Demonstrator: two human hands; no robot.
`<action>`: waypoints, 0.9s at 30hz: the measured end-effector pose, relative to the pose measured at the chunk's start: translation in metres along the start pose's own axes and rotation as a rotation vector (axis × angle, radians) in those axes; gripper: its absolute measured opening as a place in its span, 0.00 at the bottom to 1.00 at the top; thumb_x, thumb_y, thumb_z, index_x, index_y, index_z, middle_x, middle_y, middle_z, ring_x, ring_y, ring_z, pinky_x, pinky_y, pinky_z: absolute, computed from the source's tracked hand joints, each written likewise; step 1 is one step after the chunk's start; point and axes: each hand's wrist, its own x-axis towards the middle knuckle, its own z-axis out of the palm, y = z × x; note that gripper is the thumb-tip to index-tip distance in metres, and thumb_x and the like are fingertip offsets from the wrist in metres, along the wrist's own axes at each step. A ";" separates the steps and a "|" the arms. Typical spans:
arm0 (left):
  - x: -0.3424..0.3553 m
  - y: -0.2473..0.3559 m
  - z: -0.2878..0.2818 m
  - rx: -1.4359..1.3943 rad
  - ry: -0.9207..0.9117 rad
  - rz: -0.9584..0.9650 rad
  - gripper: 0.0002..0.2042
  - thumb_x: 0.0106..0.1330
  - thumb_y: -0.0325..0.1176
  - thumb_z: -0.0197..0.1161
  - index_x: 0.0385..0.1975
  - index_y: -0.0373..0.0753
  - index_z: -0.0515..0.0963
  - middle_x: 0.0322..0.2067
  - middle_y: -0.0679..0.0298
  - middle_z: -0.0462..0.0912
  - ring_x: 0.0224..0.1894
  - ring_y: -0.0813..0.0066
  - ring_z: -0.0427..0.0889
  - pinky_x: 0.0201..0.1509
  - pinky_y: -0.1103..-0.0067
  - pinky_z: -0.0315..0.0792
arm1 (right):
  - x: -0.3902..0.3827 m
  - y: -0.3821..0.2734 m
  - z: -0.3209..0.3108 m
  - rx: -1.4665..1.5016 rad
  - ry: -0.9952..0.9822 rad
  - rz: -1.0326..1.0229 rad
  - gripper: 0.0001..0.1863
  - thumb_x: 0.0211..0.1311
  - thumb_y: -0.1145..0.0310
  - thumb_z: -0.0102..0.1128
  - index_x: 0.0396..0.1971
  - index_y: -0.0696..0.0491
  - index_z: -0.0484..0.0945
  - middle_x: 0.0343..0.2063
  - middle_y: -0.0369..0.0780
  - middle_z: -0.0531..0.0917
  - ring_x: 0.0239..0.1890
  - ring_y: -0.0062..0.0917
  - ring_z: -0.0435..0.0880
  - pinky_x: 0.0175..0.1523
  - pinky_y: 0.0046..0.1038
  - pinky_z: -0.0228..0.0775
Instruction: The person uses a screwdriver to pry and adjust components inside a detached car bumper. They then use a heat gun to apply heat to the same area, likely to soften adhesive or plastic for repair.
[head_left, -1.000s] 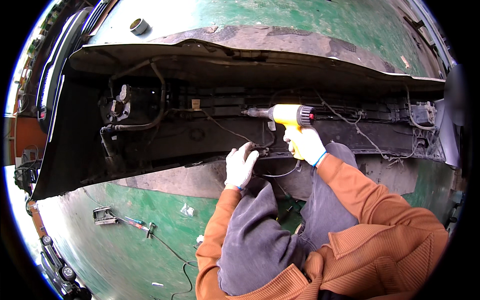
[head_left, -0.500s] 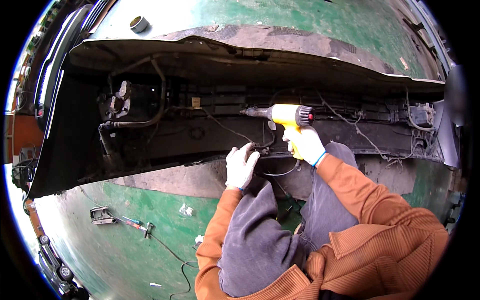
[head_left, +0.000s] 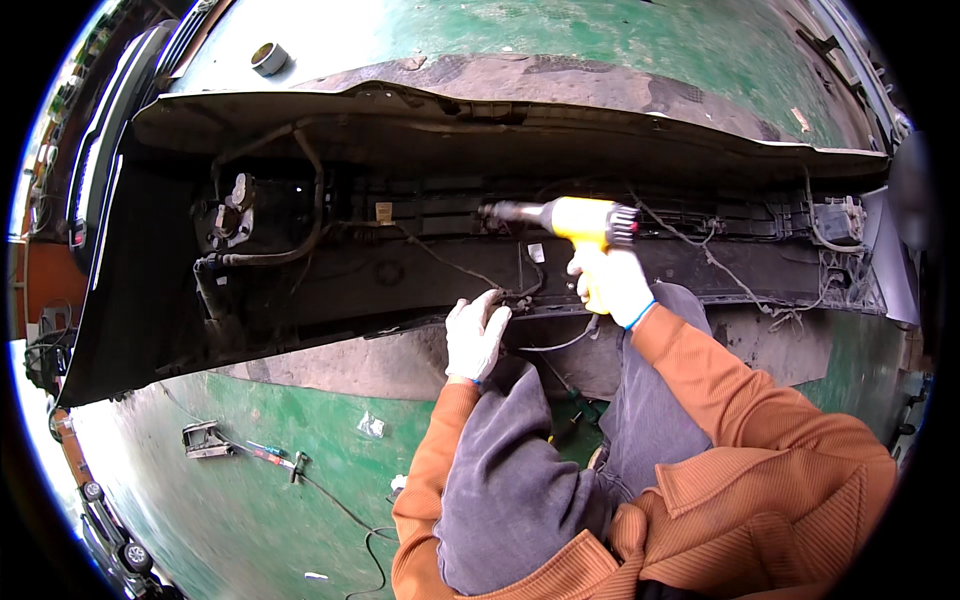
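A long black car bumper (head_left: 430, 268) lies with its inner side toward me, wires running along it. In my gloved right hand (head_left: 622, 285) is a yellow heat gun (head_left: 580, 218), closed around its handle. The gun's metal nozzle points left, over the bumper's middle rail, slightly blurred. At the bumper's near edge rests my gloved left hand (head_left: 474, 338), thumb and fingers apart. Its fingertips reach a thin wire (head_left: 505, 292), and I cannot tell whether they press on it.
A roll of tape (head_left: 268, 59) sits on the green floor beyond the bumper. To the left near my leg lie a small metal frame (head_left: 206, 440), a tool on a dark cord (head_left: 297, 466) and a plastic bag (head_left: 371, 424). Mats (head_left: 330, 362) lie under the bumper.
The view has shifted slightly. The heat gun has tilted a little, its nozzle end higher and its rear end lower. My left hand stays at the bumper's near edge.
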 end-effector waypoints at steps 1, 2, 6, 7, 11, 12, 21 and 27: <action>0.000 0.004 -0.001 -0.007 0.000 0.001 0.22 0.77 0.46 0.64 0.61 0.38 0.84 0.55 0.55 0.90 0.63 0.53 0.83 0.79 0.63 0.60 | 0.004 -0.001 -0.015 0.041 0.021 0.031 0.14 0.73 0.61 0.66 0.47 0.56 0.81 0.32 0.38 0.86 0.21 0.20 0.81 0.24 0.27 0.74; -0.002 0.007 -0.003 -0.010 0.001 -0.005 0.21 0.77 0.46 0.64 0.61 0.38 0.84 0.55 0.55 0.90 0.64 0.53 0.82 0.79 0.63 0.60 | -0.005 -0.018 -0.012 0.069 0.065 0.036 0.15 0.74 0.60 0.66 0.50 0.55 0.79 0.32 0.38 0.85 0.21 0.20 0.80 0.23 0.25 0.72; -0.002 0.006 -0.003 -0.021 0.020 -0.003 0.22 0.76 0.47 0.63 0.61 0.40 0.84 0.53 0.55 0.91 0.63 0.49 0.82 0.80 0.60 0.60 | -0.005 -0.017 -0.040 0.269 0.074 0.108 0.12 0.76 0.59 0.66 0.48 0.50 0.79 0.31 0.36 0.83 0.20 0.19 0.77 0.22 0.24 0.68; -0.002 0.007 -0.003 -0.029 0.024 -0.014 0.22 0.76 0.47 0.64 0.61 0.40 0.84 0.51 0.55 0.92 0.63 0.49 0.83 0.80 0.60 0.60 | -0.008 -0.017 -0.041 0.334 0.076 0.172 0.11 0.77 0.58 0.65 0.45 0.50 0.79 0.30 0.35 0.83 0.19 0.19 0.76 0.21 0.24 0.66; -0.001 0.006 0.002 -0.021 0.045 0.003 0.21 0.76 0.47 0.64 0.61 0.40 0.85 0.51 0.55 0.92 0.63 0.48 0.82 0.79 0.60 0.61 | -0.006 -0.016 -0.036 0.339 0.104 0.216 0.10 0.77 0.58 0.64 0.41 0.48 0.78 0.28 0.34 0.81 0.19 0.18 0.74 0.21 0.25 0.63; -0.001 0.006 0.002 -0.029 0.028 -0.004 0.21 0.76 0.47 0.64 0.61 0.40 0.85 0.51 0.55 0.92 0.63 0.48 0.82 0.79 0.60 0.61 | -0.005 -0.016 -0.034 0.300 0.108 0.198 0.10 0.76 0.58 0.64 0.41 0.49 0.78 0.28 0.35 0.81 0.19 0.18 0.74 0.21 0.25 0.63; 0.000 0.006 0.002 -0.035 0.021 0.017 0.21 0.76 0.45 0.65 0.59 0.37 0.85 0.51 0.55 0.92 0.60 0.55 0.85 0.79 0.61 0.62 | 0.003 -0.010 -0.030 0.281 0.115 0.215 0.12 0.77 0.57 0.63 0.36 0.49 0.76 0.27 0.34 0.81 0.19 0.18 0.73 0.22 0.25 0.63; 0.001 0.003 -0.001 -0.047 -0.024 -0.021 0.20 0.76 0.44 0.66 0.58 0.36 0.85 0.51 0.54 0.92 0.59 0.56 0.86 0.79 0.61 0.62 | 0.005 -0.013 -0.026 0.266 0.080 0.244 0.13 0.78 0.57 0.63 0.35 0.48 0.76 0.26 0.33 0.80 0.19 0.16 0.72 0.21 0.25 0.62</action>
